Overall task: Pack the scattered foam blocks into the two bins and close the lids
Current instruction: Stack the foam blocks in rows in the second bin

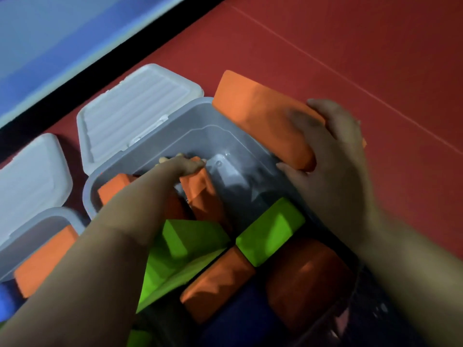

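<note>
Red floor, two bins, lids open

Red floor (375, 58) under two clear bins, lids tipped back at far edges. Right hand (333, 156), grip closed on big orange block (263, 116) resting over right rim of main bin (200, 126). Left hand (183, 166) deep inside, grip clamped on upright orange piece (200, 194) near far wall. Green blocks (270, 234) and more orange packed along near side. Second bin (37, 221) at left, orange block inside.

Dim, soft focus; motion blur; deep shadows inside bin (150, 156).
</note>
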The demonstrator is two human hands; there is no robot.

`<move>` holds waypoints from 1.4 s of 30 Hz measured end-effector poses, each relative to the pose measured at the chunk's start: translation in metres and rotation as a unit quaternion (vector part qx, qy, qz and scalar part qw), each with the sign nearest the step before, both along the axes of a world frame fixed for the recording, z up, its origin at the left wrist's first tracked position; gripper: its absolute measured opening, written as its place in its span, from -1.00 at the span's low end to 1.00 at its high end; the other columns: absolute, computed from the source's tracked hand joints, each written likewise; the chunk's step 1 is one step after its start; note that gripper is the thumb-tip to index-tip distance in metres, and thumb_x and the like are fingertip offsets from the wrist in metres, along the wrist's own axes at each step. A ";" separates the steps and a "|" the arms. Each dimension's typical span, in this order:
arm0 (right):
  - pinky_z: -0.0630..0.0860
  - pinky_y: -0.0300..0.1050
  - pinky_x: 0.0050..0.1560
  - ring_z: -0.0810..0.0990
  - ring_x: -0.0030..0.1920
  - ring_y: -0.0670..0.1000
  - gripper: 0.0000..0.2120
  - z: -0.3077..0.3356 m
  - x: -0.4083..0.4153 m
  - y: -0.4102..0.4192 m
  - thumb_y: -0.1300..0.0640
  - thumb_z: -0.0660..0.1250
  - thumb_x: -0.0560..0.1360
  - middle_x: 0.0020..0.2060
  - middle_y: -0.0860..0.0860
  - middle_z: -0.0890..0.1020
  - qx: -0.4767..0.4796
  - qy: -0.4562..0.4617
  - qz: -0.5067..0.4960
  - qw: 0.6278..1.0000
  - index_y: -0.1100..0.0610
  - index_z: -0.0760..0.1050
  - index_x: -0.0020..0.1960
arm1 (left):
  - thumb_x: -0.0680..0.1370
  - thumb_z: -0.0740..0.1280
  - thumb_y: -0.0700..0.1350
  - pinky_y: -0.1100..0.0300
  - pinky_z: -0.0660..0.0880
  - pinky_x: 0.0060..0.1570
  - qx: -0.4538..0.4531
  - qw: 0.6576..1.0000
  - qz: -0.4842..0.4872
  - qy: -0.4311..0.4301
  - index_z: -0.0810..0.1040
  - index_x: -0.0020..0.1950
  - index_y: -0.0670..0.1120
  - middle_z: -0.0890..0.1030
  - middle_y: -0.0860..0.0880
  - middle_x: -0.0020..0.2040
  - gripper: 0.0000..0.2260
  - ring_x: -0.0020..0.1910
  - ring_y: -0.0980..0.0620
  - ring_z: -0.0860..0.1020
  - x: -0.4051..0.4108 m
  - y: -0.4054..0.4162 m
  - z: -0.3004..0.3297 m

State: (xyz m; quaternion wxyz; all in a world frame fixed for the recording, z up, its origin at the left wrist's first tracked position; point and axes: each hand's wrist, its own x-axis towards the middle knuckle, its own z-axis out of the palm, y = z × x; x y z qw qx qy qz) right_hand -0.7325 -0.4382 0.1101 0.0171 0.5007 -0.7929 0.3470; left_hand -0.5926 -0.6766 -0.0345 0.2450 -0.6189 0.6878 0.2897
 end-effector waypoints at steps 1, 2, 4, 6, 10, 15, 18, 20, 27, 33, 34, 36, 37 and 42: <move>0.29 0.44 0.21 0.39 0.29 0.20 -0.31 0.000 0.001 -0.001 0.23 0.52 0.17 0.27 0.19 0.43 0.004 -0.005 0.000 1.000 0.14 0.46 0.29 | 0.35 0.20 0.46 0.02 0.36 0.32 -0.010 0.999 0.025 0.020 0.33 0.42 -0.02 0.27 -0.20 0.43 -0.21 0.40 -0.26 0.28 -0.002 0.004 -0.001; 0.29 0.45 0.21 0.39 0.29 0.21 -0.32 0.001 0.002 -0.002 0.22 0.52 0.18 0.27 0.19 0.43 0.005 -0.011 -0.001 1.000 0.14 0.46 0.29 | 0.42 0.23 0.39 0.01 0.36 0.32 -0.028 0.998 0.036 0.031 0.34 0.39 -0.07 0.34 -0.21 0.40 -0.29 0.38 -0.27 0.30 -0.003 0.007 -0.003; 0.28 0.45 0.22 0.39 0.30 0.20 -0.33 0.004 0.005 -0.005 0.19 0.50 0.18 0.27 0.18 0.42 -0.001 -0.018 -0.002 1.000 0.14 0.47 0.29 | 0.44 0.32 0.29 0.02 0.43 0.24 -0.051 0.996 0.042 0.065 0.38 0.31 -0.12 0.50 -0.19 0.28 -0.37 0.31 -0.24 0.42 -0.007 0.014 0.003; 0.27 0.44 0.23 0.37 0.30 0.18 -0.35 0.008 0.009 -0.008 0.16 0.49 0.20 0.27 0.16 0.42 -0.006 -0.024 0.000 1.000 0.13 0.47 0.28 | 0.45 0.38 0.19 0.06 0.48 0.06 -0.039 0.993 0.052 0.094 0.35 0.33 -0.16 0.54 -0.17 0.22 -0.39 0.23 -0.21 0.50 -0.009 0.019 0.010; 0.25 0.44 0.25 0.34 0.31 0.16 -0.36 0.012 0.015 -0.014 0.14 0.46 0.19 0.29 0.14 0.40 -0.001 -0.046 -0.001 0.999 0.10 0.46 0.28 | 0.42 0.39 0.15 0.09 0.45 -0.03 -0.048 0.986 0.078 0.143 0.34 0.29 -0.14 0.49 -0.20 0.24 -0.42 0.16 -0.19 0.51 -0.008 0.027 0.021; 0.22 0.42 0.29 0.33 0.33 0.17 -0.36 0.020 0.015 -0.020 0.21 0.50 0.21 0.31 0.13 0.39 0.000 -0.065 -0.017 0.998 0.08 0.46 0.28 | 0.38 0.49 0.02 0.19 0.36 0.07 -0.081 0.957 0.059 0.271 0.26 0.35 -0.16 0.27 -0.15 0.31 -0.33 0.24 -0.11 0.41 -0.006 0.042 0.058; 0.25 0.43 0.26 0.32 0.32 0.14 -0.38 0.025 0.018 -0.020 0.22 0.51 0.24 0.31 0.14 0.39 -0.025 -0.052 -0.008 0.998 0.09 0.46 0.28 | 0.40 0.49 -0.01 0.18 0.33 0.13 -0.039 0.953 0.076 0.289 0.01 0.56 -0.06 0.14 -0.15 0.47 -0.11 0.39 -0.10 0.30 0.010 0.046 0.082; 0.27 0.44 0.22 0.30 0.31 0.11 -0.37 0.029 0.021 -0.021 0.25 0.51 0.23 0.31 0.14 0.39 -0.044 -0.060 -0.008 0.997 0.10 0.46 0.28 | 0.41 0.48 -0.03 0.19 0.34 0.11 -0.010 0.954 0.099 0.281 -0.08 0.59 -0.04 0.21 -0.12 0.50 -0.06 0.37 -0.09 0.34 0.024 0.048 0.093; 0.20 0.35 0.34 0.32 0.36 0.14 -0.37 0.048 0.025 -0.018 0.24 0.54 0.24 0.34 0.10 0.38 -0.033 -0.085 -0.028 0.995 0.08 0.47 0.28 | 0.31 0.48 -0.18 0.08 0.55 -0.29 0.000 0.916 0.171 0.364 -0.16 0.57 0.05 0.41 -0.09 0.24 0.04 -0.10 -0.09 0.57 0.055 0.066 0.120; 0.04 0.25 0.44 0.26 0.41 0.12 -0.38 0.061 0.017 -0.012 0.15 0.52 0.30 0.38 0.05 0.32 -0.022 -0.096 -0.054 0.994 0.04 0.43 0.33 | 0.29 0.53 -0.16 0.13 0.38 0.29 0.046 0.954 -0.074 0.286 -0.13 0.58 -0.06 0.12 -0.10 0.47 0.07 0.40 -0.06 0.30 0.045 0.097 0.126; 0.02 0.24 0.45 0.25 0.42 0.11 -0.37 0.061 0.016 -0.012 0.15 0.51 0.30 0.39 0.04 0.31 -0.021 -0.101 -0.055 0.993 0.03 0.43 0.33 | 0.32 0.53 -0.18 0.22 0.34 0.27 0.047 0.957 -0.112 0.265 -0.07 0.58 -0.08 0.14 -0.11 0.44 0.01 0.39 -0.06 0.30 0.039 0.101 0.125; 0.02 0.21 0.46 0.24 0.43 0.08 -0.37 0.061 0.014 -0.011 0.15 0.52 0.30 0.39 0.02 0.30 -0.019 -0.107 -0.058 0.992 0.02 0.42 0.34 | 0.35 0.52 -0.19 0.31 0.31 0.21 0.048 0.955 -0.168 0.239 0.08 0.55 -0.09 0.20 -0.12 0.36 -0.12 0.36 -0.05 0.32 0.027 0.104 0.121; 0.04 0.22 0.45 0.25 0.43 0.08 -0.36 0.060 0.012 -0.011 0.15 0.52 0.29 0.39 0.02 0.31 -0.019 -0.107 -0.059 0.992 0.03 0.43 0.33 | 0.36 0.52 -0.18 0.29 0.32 0.21 0.053 0.954 -0.186 0.228 0.14 0.52 -0.07 0.22 -0.11 0.34 -0.16 0.33 -0.05 0.34 0.021 0.104 0.118; 0.18 0.26 0.38 0.28 0.39 0.10 -0.37 0.053 0.005 -0.012 0.15 0.53 0.28 0.38 0.04 0.32 -0.023 -0.116 -0.065 0.991 0.04 0.43 0.32 | 0.27 0.59 -0.09 0.05 0.47 0.23 0.104 0.953 -0.236 0.157 0.19 0.44 -0.01 0.27 -0.08 0.30 -0.15 0.27 -0.06 0.39 0.002 0.098 0.100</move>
